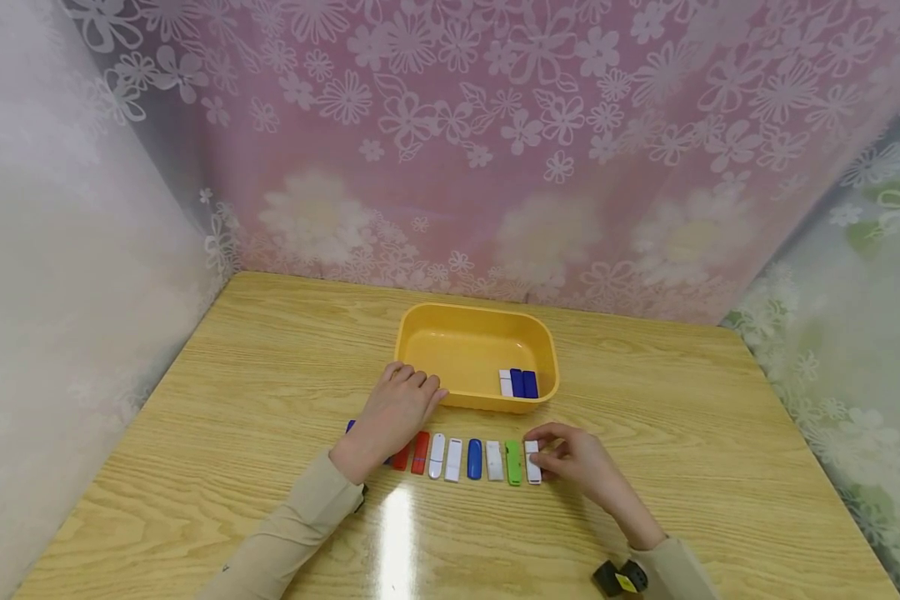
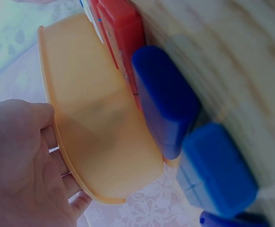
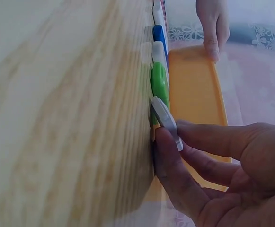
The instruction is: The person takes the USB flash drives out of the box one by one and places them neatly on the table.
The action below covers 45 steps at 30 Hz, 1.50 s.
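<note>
My left hand [image 1: 393,408] grips the near rim of a yellow plastic bin [image 1: 450,358] at its left corner; in the left wrist view the thumb and fingers lie on either side of the rim. At the right end of a row of USB sticks, my right hand [image 1: 581,462] pinches a white USB stick [image 3: 165,118], which looks tilted in the right wrist view. Beside it lies a green USB stick [image 1: 513,463]. Leftward the row continues with white, blue and red sticks, including a blue stick [image 1: 475,459]. My left forearm partly hides the row's left end.
Inside the bin, at its right front corner, lie a white stick [image 1: 506,383] and two dark blue sticks [image 1: 523,384]. The wooden table [image 1: 720,467] meets a pink floral curtain [image 1: 450,167] behind the bin. Pale curtains hang at both sides.
</note>
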{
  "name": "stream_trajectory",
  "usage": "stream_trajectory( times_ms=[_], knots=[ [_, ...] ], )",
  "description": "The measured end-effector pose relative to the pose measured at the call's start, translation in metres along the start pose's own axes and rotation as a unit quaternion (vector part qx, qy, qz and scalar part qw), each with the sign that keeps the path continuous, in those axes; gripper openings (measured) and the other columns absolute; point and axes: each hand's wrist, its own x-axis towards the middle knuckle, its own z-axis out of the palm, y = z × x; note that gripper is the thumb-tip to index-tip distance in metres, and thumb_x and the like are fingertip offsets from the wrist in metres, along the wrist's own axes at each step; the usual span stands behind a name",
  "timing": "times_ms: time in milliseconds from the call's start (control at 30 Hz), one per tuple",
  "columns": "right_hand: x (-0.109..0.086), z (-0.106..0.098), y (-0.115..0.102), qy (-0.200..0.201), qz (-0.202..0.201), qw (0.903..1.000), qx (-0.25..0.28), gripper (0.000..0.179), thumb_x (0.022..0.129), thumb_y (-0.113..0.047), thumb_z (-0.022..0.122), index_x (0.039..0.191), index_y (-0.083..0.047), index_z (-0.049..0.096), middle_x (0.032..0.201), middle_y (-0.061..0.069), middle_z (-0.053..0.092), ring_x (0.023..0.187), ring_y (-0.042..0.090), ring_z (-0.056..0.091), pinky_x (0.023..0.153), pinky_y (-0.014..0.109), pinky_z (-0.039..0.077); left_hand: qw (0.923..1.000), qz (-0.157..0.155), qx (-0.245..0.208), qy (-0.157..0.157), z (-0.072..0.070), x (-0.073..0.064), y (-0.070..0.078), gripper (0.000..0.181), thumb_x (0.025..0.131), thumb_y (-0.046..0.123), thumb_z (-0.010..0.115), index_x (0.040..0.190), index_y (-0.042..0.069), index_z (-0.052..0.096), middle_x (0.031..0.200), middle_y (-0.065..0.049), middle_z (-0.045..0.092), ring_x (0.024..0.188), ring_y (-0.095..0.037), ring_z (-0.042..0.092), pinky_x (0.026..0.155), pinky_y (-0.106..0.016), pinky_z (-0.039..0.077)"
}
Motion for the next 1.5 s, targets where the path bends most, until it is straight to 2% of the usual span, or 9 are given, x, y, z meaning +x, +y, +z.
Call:
stream_trajectory(
  times_ms=[167, 533, 700, 833, 967, 1267, 1400, 1500],
  knots=[
    [0.002, 0.001, -0.003, 0.001, 0.010, 0.9998, -0.016, 0.018, 0.090, -0.004, 0.075, 0.108, -0.003, 0.072, 0.091, 0.004, 0.067, 0.071, 0.013, 0.062, 0.058, 0.024, 0.052, 1.0000, 0.001, -0.001, 0.002, 0.000, 0.000, 0.000, 0.028, 0.106, 0.028, 0.055, 0.085, 0.009, 0.060, 0.081, -0.006, 0.067, 0.081, -0.027, 0.061, 0.092, -0.045, 0.046],
    [0.000, 0.001, -0.006, 0.013, 0.003, 0.9984, -0.054, 0.015, 0.090, -0.005, 0.075, 0.105, -0.007, 0.072, 0.094, 0.003, 0.063, 0.077, 0.013, 0.060, 0.067, 0.027, 0.050, 1.0000, 0.000, 0.002, 0.003, 0.001, 0.000, 0.000, 0.028, 0.106, 0.028, 0.055, 0.085, 0.010, 0.061, 0.080, -0.006, 0.067, 0.080, -0.027, 0.061, 0.092, -0.045, 0.046],
    [0.001, -0.004, -0.006, 0.043, 0.014, 0.9981, -0.040, 0.009, 0.096, -0.007, 0.069, 0.104, -0.009, 0.072, 0.095, 0.002, 0.068, 0.077, 0.014, 0.062, 0.063, 0.026, 0.052, 1.0000, 0.000, 0.001, 0.007, 0.001, 0.000, 0.000, 0.029, 0.106, 0.028, 0.056, 0.084, 0.010, 0.060, 0.080, -0.006, 0.067, 0.080, -0.027, 0.061, 0.093, -0.045, 0.046],
    [0.002, -0.007, -0.005, 0.043, 0.009, 0.9986, -0.030, 0.007, 0.098, -0.009, 0.068, 0.103, -0.011, 0.072, 0.096, 0.002, 0.070, 0.076, 0.014, 0.063, 0.059, 0.025, 0.052, 1.0000, -0.002, -0.001, 0.009, 0.002, 0.000, -0.001, 0.029, 0.106, 0.028, 0.056, 0.084, 0.010, 0.060, 0.080, -0.006, 0.068, 0.080, -0.027, 0.061, 0.093, -0.045, 0.046],
    [0.003, -0.008, -0.007, 0.051, -0.019, 0.9979, -0.036, 0.007, 0.098, -0.009, 0.067, 0.102, -0.011, 0.072, 0.096, 0.002, 0.071, 0.077, 0.015, 0.064, 0.061, 0.025, 0.052, 1.0000, -0.002, -0.003, 0.007, 0.001, 0.000, -0.001, 0.029, 0.106, 0.028, 0.056, 0.084, 0.010, 0.060, 0.080, -0.006, 0.067, 0.080, -0.027, 0.061, 0.093, -0.045, 0.046],
    [0.016, -0.014, -0.025, 0.122, -0.100, 0.9870, -0.031, 0.009, 0.099, -0.008, 0.067, 0.106, -0.009, 0.072, 0.099, 0.005, 0.070, 0.080, 0.017, 0.066, 0.066, 0.025, 0.056, 1.0000, -0.004, 0.003, 0.000, 0.000, 0.000, 0.000, 0.029, 0.106, 0.029, 0.055, 0.085, 0.010, 0.060, 0.081, -0.005, 0.068, 0.081, -0.026, 0.061, 0.094, -0.044, 0.046],
    [0.031, -0.020, -0.038, 0.157, -0.133, 0.9771, -0.053, 0.011, 0.097, -0.007, 0.068, 0.108, -0.009, 0.072, 0.101, 0.006, 0.071, 0.085, 0.020, 0.067, 0.071, 0.033, 0.058, 1.0000, -0.003, 0.004, -0.002, 0.000, 0.000, 0.000, 0.029, 0.106, 0.028, 0.055, 0.084, 0.011, 0.059, 0.080, -0.005, 0.067, 0.081, -0.026, 0.061, 0.094, -0.044, 0.046],
    [0.046, -0.022, -0.045, 0.163, -0.146, 0.9722, -0.082, 0.013, 0.096, -0.006, 0.069, 0.109, -0.006, 0.072, 0.103, 0.009, 0.072, 0.087, 0.025, 0.069, 0.075, 0.040, 0.059, 1.0000, -0.002, 0.005, -0.002, 0.000, 0.000, 0.000, 0.029, 0.106, 0.028, 0.055, 0.084, 0.011, 0.059, 0.080, -0.005, 0.067, 0.080, -0.026, 0.061, 0.094, -0.044, 0.046]
  ],
)
